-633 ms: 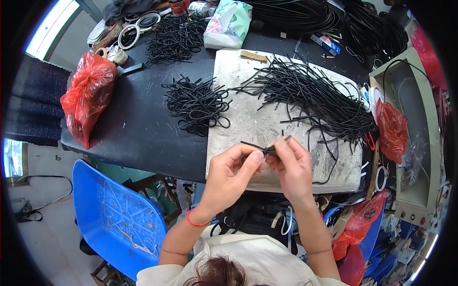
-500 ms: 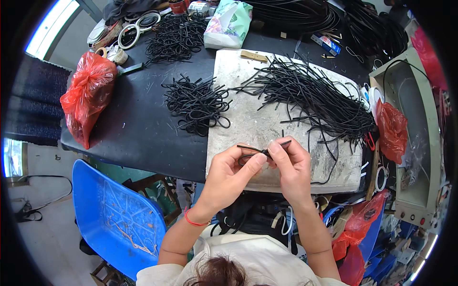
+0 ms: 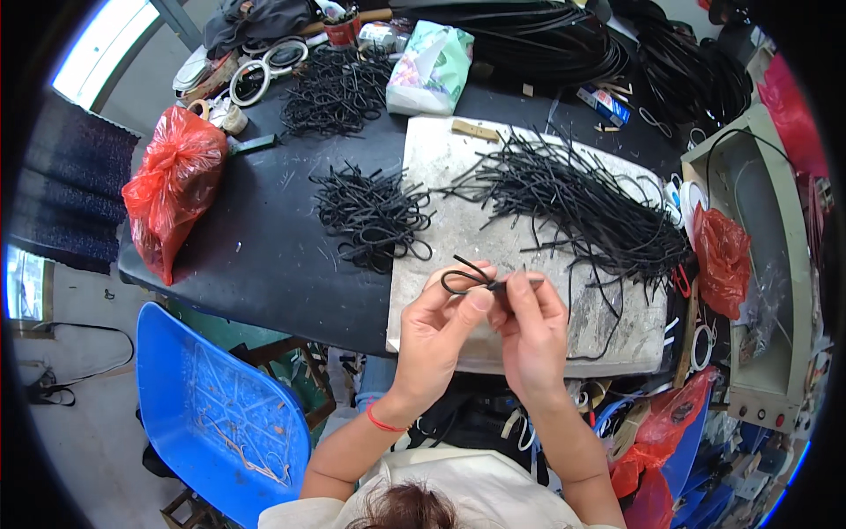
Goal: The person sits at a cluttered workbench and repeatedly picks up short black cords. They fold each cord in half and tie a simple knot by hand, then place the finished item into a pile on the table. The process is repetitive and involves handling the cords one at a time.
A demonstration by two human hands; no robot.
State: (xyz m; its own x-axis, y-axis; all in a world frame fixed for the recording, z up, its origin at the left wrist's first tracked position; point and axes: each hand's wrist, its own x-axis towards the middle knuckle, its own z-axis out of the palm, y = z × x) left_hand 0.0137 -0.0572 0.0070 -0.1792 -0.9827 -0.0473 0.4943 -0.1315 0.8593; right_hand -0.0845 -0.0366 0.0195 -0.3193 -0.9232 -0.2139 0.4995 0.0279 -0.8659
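A short black cord (image 3: pixel 458 274), bent into a small loop with one free end sticking up, is pinched between both hands above the near part of the pale board (image 3: pixel 449 203). My left hand (image 3: pixel 438 326) grips it by thumb and fingers beside the loop. Close against it, my right hand (image 3: pixel 533 331) pinches the cord's other side; the fingertips cover part of it. Beyond my right hand a big bunch of loose black cords (image 3: pixel 573 198) lies across the board. A pile of looped black cords (image 3: pixel 366 216) sits to the left, partly on the board's edge.
On the black table (image 3: pixel 256 238) stand a red plastic bag (image 3: pixel 176 181) and a tissue pack (image 3: pixel 432 70). Another heap of looped cords (image 3: pixel 335 93) lies farther back. A blue bin (image 3: pixel 220 406) is at lower left. A metal housing (image 3: pixel 749 264) and red bags border the right.
The cord's loop now stands out larger and higher between my fingers, and its free end points up. My right fingers have closed over the right-hand end. The view has shifted slightly.
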